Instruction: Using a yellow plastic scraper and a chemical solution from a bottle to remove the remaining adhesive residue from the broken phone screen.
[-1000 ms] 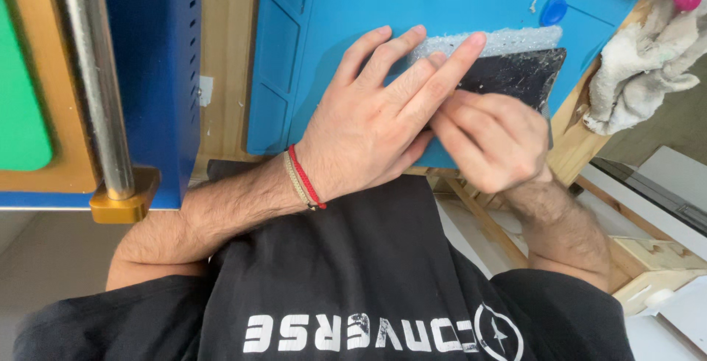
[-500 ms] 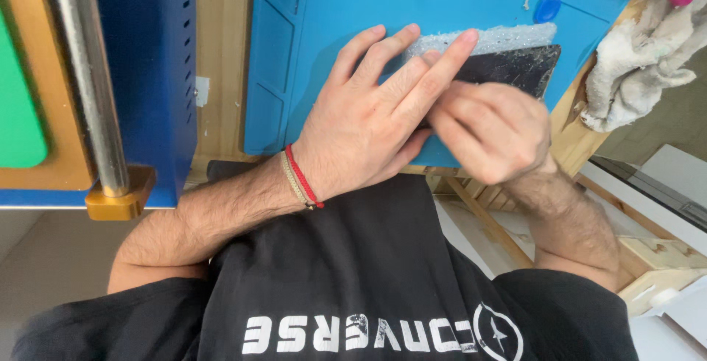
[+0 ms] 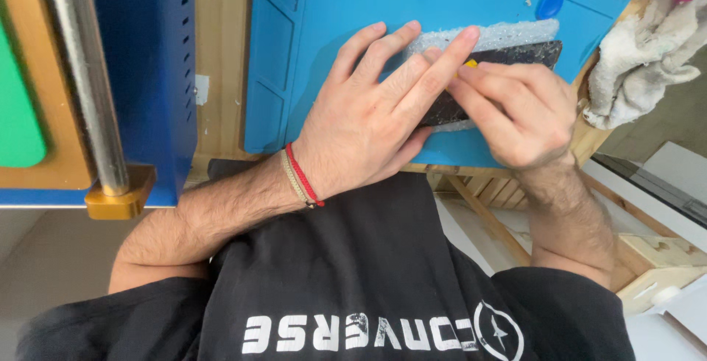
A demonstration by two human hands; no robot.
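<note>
Phone (image 3: 534, 53) near mat (image 3: 331, 8) edge; left hand (image 3: 372, 122) fingers flat, right hand (image 3: 519, 114) pinching yellow pick (image 3: 469, 64).

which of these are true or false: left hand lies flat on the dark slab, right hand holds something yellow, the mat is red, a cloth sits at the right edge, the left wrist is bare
1. The left hand lies flat on the dark slab. True.
2. The right hand pinches a small yellow thing in its fingers. True, though most of that thing is hidden.
3. The mat under the slab is red. False: it is blue.
4. A crumpled pale cloth lies at the right edge of the bench. True.
5. The left wrist is bare. False: it wears a red and a tan band.
</note>
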